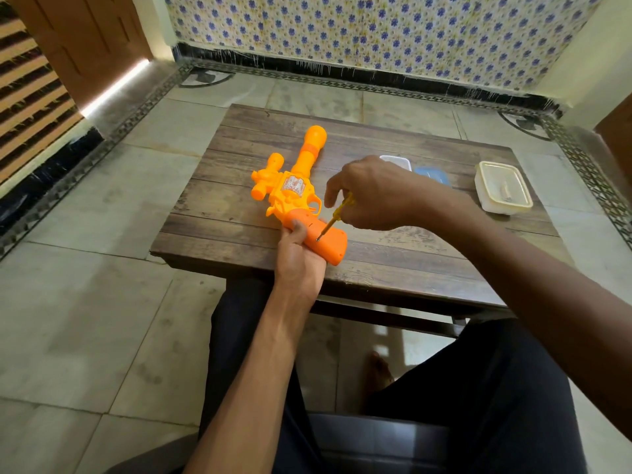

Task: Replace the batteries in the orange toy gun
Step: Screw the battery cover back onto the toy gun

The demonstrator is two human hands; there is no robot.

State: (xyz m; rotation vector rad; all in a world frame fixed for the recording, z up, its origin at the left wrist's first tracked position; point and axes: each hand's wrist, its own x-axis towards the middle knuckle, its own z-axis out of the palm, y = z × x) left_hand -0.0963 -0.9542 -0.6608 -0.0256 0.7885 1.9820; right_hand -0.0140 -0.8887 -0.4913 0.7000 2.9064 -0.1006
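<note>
Orange plastic toy gun (294, 186) lies flat on the dark wooden plank table (427, 241), grip at the table's near edge | left hand (297, 258) wrapped round that grip, thumb on top | right hand (372, 196) pinching a slim yellow-handled screwdriver (337, 213), tip planted on the grip | clear rectangular plastic tub (502, 188) by the table's right edge

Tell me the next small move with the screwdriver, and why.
Probably twist the slim yellow screwdriver to back out the screw: its tip sits in a hole on the grip of the orange plastic toy gun, the right hand pinches its handle, the left hand holds that grip.
</note>
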